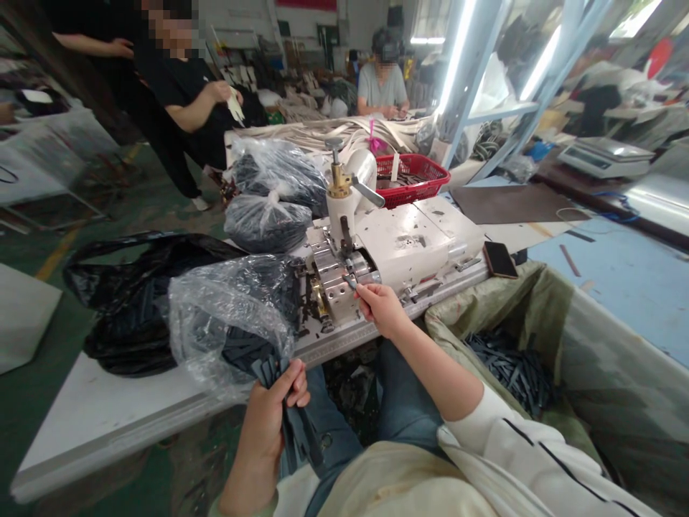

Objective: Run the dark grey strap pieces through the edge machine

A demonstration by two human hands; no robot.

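Note:
A bundle of dark grey-blue strips (301, 434) is gripped in my left hand (277, 398), with its upper ends fanning out beside an open clear plastic bag (215, 316). At the metal front of a white machine (344, 276), my right hand (381, 309) pinches the end of one small dark strip (351, 281). The strip's far end meets the machine's metal parts under the upright post. More dark strips fill the clear bag at the left of the machine.
A black plastic bag (129, 301) lies at the left, tied clear bags (269, 219) behind. A red basket (412, 179) stands behind the machine, a phone (500, 259) at its right end. A large green sack (560, 309) of strips is at the right. People are at the back.

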